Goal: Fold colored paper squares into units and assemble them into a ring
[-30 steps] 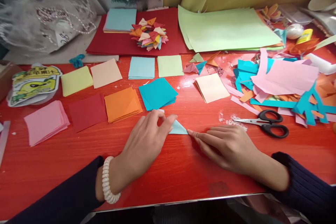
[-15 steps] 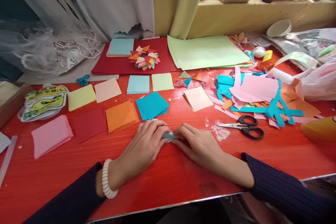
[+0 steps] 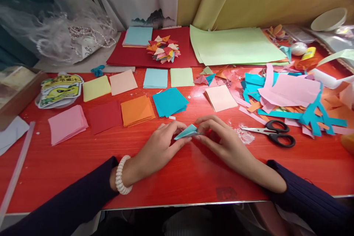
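Observation:
A small folded piece of light blue paper [image 3: 189, 131] is held between my two hands just above the red table [image 3: 177, 177]. My left hand [image 3: 163, 142] pinches its left end between thumb and fingers. At its right end, the fingers and thumb of my right hand [image 3: 221, 136] close on the paper. Beyond my hands lies a stack of teal paper squares [image 3: 170, 102], with a stack of orange squares [image 3: 137, 111] to its left. Black-handled scissors [image 3: 272, 132] rest to the right of my right hand.
More paper stacks, dark red [image 3: 105, 117] and pink [image 3: 68, 124], lie left. A ring of folded paper pieces [image 3: 163, 49] sits on red sheets at the back. Paper scraps [image 3: 293, 92] pile up at right. Several folded pieces [image 3: 210, 78] lie near a pale peach stack [image 3: 220, 98].
The light blue paper has turned in my fingers and now shows a wider, pointed folded face. My view has shifted, so the table's things appear further right and higher.

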`<state>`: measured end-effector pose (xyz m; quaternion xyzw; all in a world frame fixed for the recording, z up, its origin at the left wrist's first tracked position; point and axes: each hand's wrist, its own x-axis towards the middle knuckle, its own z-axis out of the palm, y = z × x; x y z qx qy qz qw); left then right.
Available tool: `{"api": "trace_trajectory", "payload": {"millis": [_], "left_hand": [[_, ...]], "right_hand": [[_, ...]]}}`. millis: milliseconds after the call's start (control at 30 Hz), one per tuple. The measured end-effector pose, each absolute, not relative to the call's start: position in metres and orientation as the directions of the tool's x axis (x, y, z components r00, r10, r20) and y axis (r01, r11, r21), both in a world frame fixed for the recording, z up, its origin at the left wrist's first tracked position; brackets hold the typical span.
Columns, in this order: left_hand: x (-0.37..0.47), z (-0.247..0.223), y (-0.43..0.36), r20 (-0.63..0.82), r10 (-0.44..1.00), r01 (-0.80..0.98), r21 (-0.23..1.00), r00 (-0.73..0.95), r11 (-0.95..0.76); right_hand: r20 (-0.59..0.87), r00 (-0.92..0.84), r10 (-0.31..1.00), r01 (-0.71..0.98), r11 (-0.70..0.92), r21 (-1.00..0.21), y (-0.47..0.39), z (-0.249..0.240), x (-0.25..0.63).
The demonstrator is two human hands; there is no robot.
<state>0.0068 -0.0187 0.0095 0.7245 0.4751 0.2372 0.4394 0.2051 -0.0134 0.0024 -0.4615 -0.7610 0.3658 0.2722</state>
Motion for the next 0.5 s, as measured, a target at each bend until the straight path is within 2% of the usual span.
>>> {"api": "trace_trajectory", "payload": {"millis": [100,233,400,500], "left_hand": [[0.0067,0.0118,-0.0186,-0.121,0.903,0.438,0.895,0.411,-0.08],[0.0059,0.013,-0.0174,-0.101,0.919,0.445,0.891,0.38,-0.086],[0.0052,0.0138,-0.0178,-0.098,0.927,0.501,0.859,0.363,-0.106],[0.0044,0.0117,-0.019,-0.054,0.918,0.548,0.816,0.394,-0.187]], "right_hand": [[-0.034,-0.439,0.898,0.468,0.197,-0.861,-0.0143,0.0043,0.2044],[-0.063,-0.419,0.906,0.375,0.109,-0.92,-0.0157,0.003,0.2038],[-0.096,-0.44,0.893,0.364,0.08,-0.928,-0.0166,0.0016,0.2029],[-0.107,-0.445,0.889,0.392,0.086,-0.916,-0.0167,0.0015,0.2036]]}}
